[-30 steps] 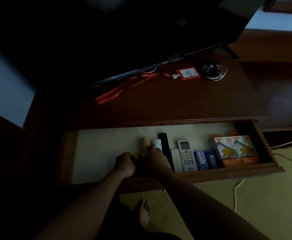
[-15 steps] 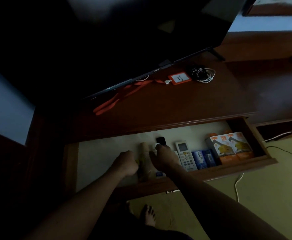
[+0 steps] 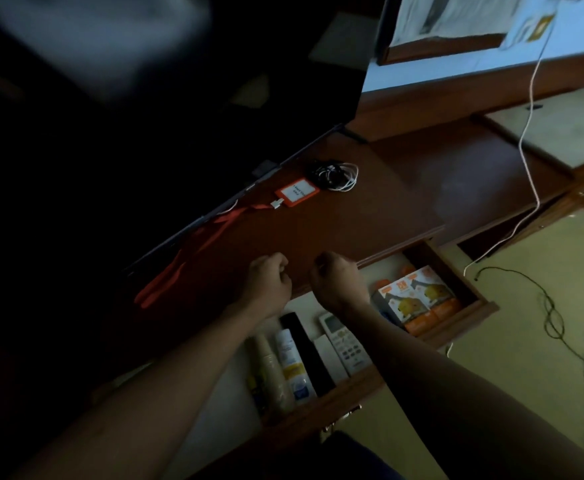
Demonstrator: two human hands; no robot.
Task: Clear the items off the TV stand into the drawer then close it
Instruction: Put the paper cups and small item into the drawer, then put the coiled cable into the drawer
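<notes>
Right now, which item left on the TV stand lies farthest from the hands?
The coiled cables, black and white, beside the orange badge holder; the badge and its lanyard lie closer.

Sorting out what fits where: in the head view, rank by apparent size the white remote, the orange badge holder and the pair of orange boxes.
1. pair of orange boxes, largest.
2. white remote.
3. orange badge holder, smallest looking, though it lies farther from the camera, so its place against the remote is unsure.

- Stand top (image 3: 370, 216) ahead of both hands: bare wood up to badge (image 3: 297, 191) and cables (image 3: 335, 174).
- TV (image 3: 145, 133) edge blocks far-left.
- Drawer (image 3: 363, 382) below wrists: packed right, free left.
</notes>
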